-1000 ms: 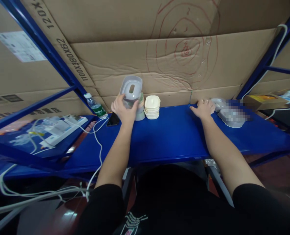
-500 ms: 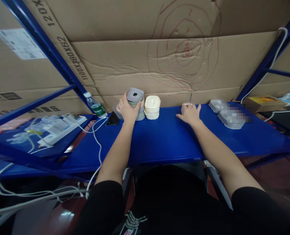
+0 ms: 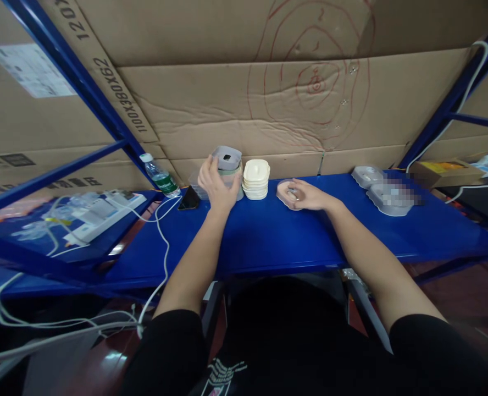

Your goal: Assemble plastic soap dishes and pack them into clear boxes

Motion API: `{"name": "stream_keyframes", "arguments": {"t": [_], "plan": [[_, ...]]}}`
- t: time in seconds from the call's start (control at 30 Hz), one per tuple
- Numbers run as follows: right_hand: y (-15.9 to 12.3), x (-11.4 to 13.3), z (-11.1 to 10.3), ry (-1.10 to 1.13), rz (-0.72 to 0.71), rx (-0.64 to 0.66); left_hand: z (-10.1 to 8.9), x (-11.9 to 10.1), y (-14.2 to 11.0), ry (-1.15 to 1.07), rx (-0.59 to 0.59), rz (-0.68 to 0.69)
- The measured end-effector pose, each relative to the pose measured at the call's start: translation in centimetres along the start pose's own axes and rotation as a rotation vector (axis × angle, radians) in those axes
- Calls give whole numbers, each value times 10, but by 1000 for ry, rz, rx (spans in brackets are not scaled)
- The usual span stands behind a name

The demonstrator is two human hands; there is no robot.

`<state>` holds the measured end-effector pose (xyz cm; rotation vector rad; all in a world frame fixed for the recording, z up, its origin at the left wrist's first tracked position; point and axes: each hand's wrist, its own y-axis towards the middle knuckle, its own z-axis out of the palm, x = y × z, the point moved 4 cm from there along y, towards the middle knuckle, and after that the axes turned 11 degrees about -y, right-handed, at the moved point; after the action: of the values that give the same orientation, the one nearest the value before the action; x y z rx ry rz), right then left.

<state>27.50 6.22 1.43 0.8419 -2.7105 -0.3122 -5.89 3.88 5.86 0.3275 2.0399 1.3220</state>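
My left hand [image 3: 219, 184] is curved around the upper part of a stack of square grey plastic containers [image 3: 229, 158], thumb on the near right side and fingers on the left. A small black patch shows on the top piece. Just right of that stack stands a pile of cream-coloured lids [image 3: 256, 177]. My right hand [image 3: 312, 195] grips the right side of a pale pinkish plastic lid [image 3: 284, 192], low over the blue shelf; whether it touches the shelf I cannot tell.
At the left stand a water bottle [image 3: 161, 179] and a dark phone [image 3: 189, 199], with a white cable [image 3: 164, 242] running past. Clear plastic trays [image 3: 386, 201] lie at the right on the blue shelf [image 3: 277, 242]. Cardboard [image 3: 211, 99] closes the back.
My right hand has moved left, and the pinkish lid has come with it, now showing more plainly. My left hand stays at the grey stack, its thumb slightly further right.
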Motion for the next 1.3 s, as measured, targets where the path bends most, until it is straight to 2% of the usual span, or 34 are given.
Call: {"name": "stream_keyframes", "arguments": {"t": [0.13,0.23,0.37,0.47,0.57,0.67,0.77,0.97,1.13,1.2,1.3], "plan": [[0,4,5,56,67,-9,15,-23,-20,-96,164,209],[-2,6,3,121,33,-7,31,-44,-35,-118,332,345],[-6,5,-4,343,50,55,45,-65,-54,-102,553,515],[-7,10,-7,548,11,159,53,-68,-63,-76,706,534],[-8,15,-10,732,-22,239,59,-65,-67,-45,801,509],[-10,17,-14,898,-7,258,61,-64,-69,-23,823,509],[-10,15,-17,962,62,182,62,-66,-69,-9,827,526],[-4,5,-17,926,289,-101,60,-67,-66,-48,843,551],[-4,-8,-22,920,543,-402,57,-64,-62,-68,858,556],[-5,-11,-24,936,600,-432,57,-65,-62,-91,864,577],[-6,-9,-27,948,622,-380,56,-70,-63,-131,812,604]]}}
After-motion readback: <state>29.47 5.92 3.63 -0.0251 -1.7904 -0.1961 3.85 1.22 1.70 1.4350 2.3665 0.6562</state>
